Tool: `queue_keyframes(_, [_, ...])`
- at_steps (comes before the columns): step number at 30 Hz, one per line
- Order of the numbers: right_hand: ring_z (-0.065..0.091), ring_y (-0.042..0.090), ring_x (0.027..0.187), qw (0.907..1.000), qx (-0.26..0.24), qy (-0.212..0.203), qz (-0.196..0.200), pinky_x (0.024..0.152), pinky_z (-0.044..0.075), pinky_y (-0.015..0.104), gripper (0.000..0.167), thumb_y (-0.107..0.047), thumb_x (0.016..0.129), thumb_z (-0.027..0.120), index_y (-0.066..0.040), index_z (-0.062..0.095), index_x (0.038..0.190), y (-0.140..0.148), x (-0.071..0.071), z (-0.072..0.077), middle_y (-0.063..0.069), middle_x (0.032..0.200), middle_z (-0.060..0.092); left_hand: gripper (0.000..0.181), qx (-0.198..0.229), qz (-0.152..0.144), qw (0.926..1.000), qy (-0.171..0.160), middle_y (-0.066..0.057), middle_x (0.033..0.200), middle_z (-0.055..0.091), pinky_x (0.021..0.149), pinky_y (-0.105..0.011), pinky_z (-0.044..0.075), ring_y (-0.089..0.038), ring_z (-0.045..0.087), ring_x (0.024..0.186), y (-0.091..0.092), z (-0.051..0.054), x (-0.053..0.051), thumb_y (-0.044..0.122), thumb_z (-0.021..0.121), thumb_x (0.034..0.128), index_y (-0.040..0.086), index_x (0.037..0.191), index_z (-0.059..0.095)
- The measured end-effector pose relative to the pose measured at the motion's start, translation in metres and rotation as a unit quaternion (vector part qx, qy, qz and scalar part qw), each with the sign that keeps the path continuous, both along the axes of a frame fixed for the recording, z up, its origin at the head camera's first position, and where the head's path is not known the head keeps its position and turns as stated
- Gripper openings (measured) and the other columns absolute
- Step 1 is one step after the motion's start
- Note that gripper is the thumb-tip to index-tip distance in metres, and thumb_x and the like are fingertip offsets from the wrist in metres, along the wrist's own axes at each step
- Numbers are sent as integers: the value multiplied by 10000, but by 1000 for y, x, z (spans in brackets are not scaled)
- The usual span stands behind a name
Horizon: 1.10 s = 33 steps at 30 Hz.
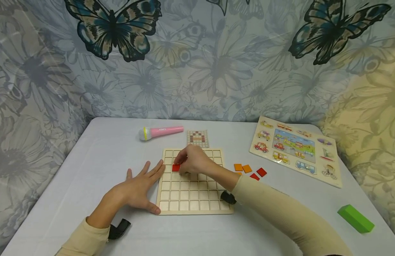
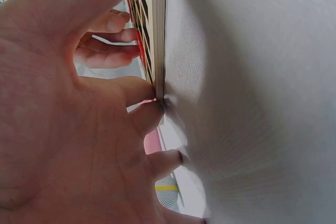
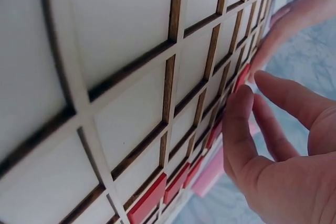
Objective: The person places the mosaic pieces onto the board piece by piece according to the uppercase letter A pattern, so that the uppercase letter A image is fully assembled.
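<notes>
Board (image 1: 194,195) lies flat near the middle of the tabletop (image 1: 130,138), and from my end I see the left hand (image 1: 138,190) resting at its left edge. That grip is fully spread, fingers straight and apart, with hold of nothing; forefinger and thumb touch the board's side. In the left wrist view the palm takes up so much that I get only a sliver of the grid.

The right hand (image 1: 194,160) is over the board's upper left, fingers bent, tips at a red tile (image 1: 176,168). I cannot tell whether that grip pinches the tile or merely touches it, since the hand covers part of it in the head view and fingers crowd it in the right wrist view. Other red tiles (image 3: 147,200) sit along the grid; from the head view the hand blocks them, and the farther ones blur together too closely for me to count.

Right of the board I make out two orange tiles (image 1: 247,168), a third mostly behind the wrist, and two loose red tiles (image 1: 261,172), one cut short by the sleeve (image 1: 280,206). The knuckles overlap the lower edge of the card (image 1: 197,138), its pattern too small to read. The mic (image 1: 160,132) lies beside it, left.
</notes>
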State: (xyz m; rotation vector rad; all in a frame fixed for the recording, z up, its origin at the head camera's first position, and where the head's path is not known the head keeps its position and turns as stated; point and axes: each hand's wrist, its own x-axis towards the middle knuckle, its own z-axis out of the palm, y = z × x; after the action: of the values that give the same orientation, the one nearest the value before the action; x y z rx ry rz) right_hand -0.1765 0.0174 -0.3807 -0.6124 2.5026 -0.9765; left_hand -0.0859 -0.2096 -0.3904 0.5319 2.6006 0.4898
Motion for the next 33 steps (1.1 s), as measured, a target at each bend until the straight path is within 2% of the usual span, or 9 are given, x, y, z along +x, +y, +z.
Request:
queue_keyframes(4, [674, 117, 770, 9998, -189, -79, 37, 681, 559, 254, 233, 13, 766, 837, -93, 825, 973, 8, 2, 5, 13, 875, 771, 1417, 9, -1, 10000, -22, -30, 1777, 11, 1053, -910, -12, -479, -1, 1605, 0, 0, 0, 637, 925, 620, 144, 1689, 136])
queue_keyframes(8, [710, 118, 796, 9989, -461, -126, 28, 717, 580, 266, 218, -4, 800, 803, -80, 820, 1003, 20, 6, 13, 61, 965, 791, 1421, -14, -7, 10000, -31, -27, 1777, 3, 1052, -911, -14, -479, -3, 1605, 0, -1, -1, 642, 922, 620, 147, 1690, 128])
queue_keyframes(15, [725, 160, 863, 9970, -706, -220, -216, 737, 586, 294, 213, -64, 837, 813, -93, 817, 1048, 46, 12, 22, 84, 1037, 792, 1423, -15, 15, 10000, -24, -24, 1777, 12, 1053, -911, -16, -481, 3, 1605, 1, -2, -1, 628, 934, 616, 149, 1690, 133])
queue_keyframes(24, [686, 155, 896, 9969, -654, -110, -416, 800, 549, 327, 210, -79, 855, 812, -114, 815, 1062, 80, 22, 23, 63, 1051, 780, 1420, 6, 37, 10000, -7, -33, 1776, 22, 1045, -916, -19, -487, 7, 1603, 1, -2, 0, 612, 942, 609, 143, 1688, 147])
queue_keyframes(29, [680, 158, 882, 9970, -532, -92, -563, 783, 527, 333, 211, -77, 850, 828, -131, 820, 1054, 95, 30, 21, 38, 971, 772, 1422, 20, 24, 10000, 2, -33, 1776, 21, 1039, -919, -19, -489, 2, 1602, 1, -2, 1, 623, 936, 610, 144, 1688, 141])
queue_keyframes(33, [675, 157, 892, 9967, -429, -103, -676, 788, 526, 339, 209, -83, 845, 831, -153, 819, 1041, 106, 36, 20, 14, 975, 771, 1417, 27, -4, 10000, -4, -32, 1777, 17, 1034, -924, -10, -489, 3, 1602, 1, -1, 1, 624, 932, 617, 144, 1689, 139])
